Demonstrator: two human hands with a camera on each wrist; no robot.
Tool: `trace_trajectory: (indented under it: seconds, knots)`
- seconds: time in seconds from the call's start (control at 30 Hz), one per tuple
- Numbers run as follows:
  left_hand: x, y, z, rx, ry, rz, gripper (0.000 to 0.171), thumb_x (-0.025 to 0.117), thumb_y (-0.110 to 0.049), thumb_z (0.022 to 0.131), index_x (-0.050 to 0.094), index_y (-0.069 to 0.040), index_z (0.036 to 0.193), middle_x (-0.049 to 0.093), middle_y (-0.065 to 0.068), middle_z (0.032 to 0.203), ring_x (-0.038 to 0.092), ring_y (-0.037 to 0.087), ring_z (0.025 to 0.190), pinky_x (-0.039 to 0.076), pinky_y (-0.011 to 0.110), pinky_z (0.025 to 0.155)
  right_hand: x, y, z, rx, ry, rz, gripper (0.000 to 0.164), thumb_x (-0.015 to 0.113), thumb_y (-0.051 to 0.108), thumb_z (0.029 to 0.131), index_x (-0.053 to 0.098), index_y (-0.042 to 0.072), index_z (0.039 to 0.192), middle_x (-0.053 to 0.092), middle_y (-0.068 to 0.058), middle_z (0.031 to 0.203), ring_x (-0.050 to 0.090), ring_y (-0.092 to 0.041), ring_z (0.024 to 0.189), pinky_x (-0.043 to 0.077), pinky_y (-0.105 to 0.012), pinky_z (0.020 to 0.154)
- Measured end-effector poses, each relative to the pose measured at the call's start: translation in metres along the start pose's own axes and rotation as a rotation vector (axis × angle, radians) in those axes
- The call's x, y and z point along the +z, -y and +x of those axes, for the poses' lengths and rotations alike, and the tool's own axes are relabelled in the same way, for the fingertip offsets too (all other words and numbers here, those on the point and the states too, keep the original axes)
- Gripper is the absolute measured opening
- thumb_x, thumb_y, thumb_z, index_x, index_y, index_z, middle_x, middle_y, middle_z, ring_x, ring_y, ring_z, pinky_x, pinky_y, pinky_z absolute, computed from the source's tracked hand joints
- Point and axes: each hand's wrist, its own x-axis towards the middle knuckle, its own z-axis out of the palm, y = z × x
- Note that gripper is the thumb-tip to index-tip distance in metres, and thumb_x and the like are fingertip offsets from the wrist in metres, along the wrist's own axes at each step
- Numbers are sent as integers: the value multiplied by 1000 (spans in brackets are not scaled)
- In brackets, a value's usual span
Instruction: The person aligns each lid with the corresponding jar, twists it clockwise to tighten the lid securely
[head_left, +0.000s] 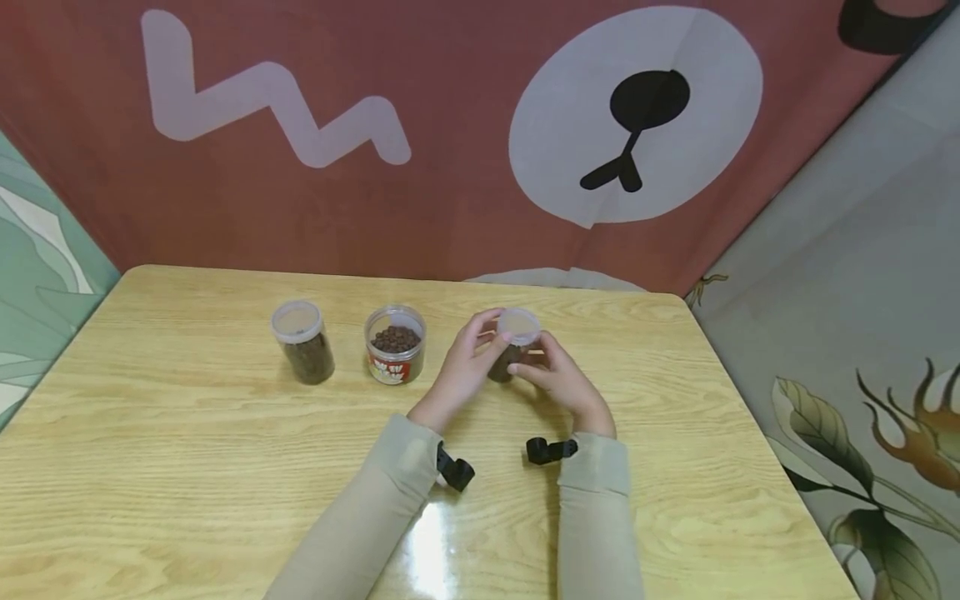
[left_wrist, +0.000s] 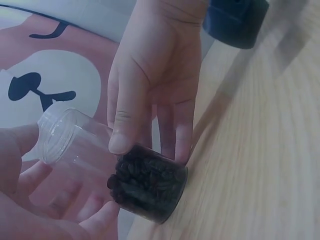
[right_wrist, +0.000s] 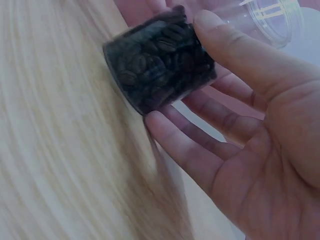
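Note:
Both hands hold a clear plastic jar of dark coffee beans (head_left: 501, 368) near the table's back edge. My left hand (head_left: 467, 362) has its thumb near the translucent lid (head_left: 518, 323), with its other fingers round the far side. Lower down, my right hand (head_left: 567, 382) grips the jar with its thumb and fingers on either side. In the left wrist view the beans (left_wrist: 150, 185) fill only the bottom part, and the upper part is see-through. The jar's base shows close over the wooden table in the right wrist view.
To the left stands a wide jar (head_left: 390, 367) without a lid, holding small brown balls behind a red label. Farther left is a lidded jar (head_left: 309, 354) with dark contents. A brown printed cloth (head_left: 450, 217) hangs behind the wooden table (head_left: 187, 467).

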Motion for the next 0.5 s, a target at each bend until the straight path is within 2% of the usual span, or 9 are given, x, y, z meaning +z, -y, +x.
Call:
trace_trajectory:
  seconds: [0.1,0.3,0.5]
  knots:
    - [-1,-1,1,-21,-6,-4,50,56,-29,106,44,-11,151,50,16,146,49,34,135,41,48,113,3,0,1,7,-17,-3,48,67,8,98,44,1,139,49,-21,135,52,-44,128,45,-54,103]
    - [-3,0,3,-39,-17,-7,51,55,-30,107,44,-4,150,47,17,151,48,36,137,40,49,114,7,2,4,41,-38,1,48,68,9,98,43,3,139,48,-22,138,51,-44,130,43,-57,106]
    - [-5,-1,5,-69,-24,-12,50,56,-31,106,46,-6,148,46,15,152,47,35,138,39,49,114,9,2,5,48,-34,2,51,68,13,99,42,3,142,46,-23,142,49,-45,132,43,-60,106]
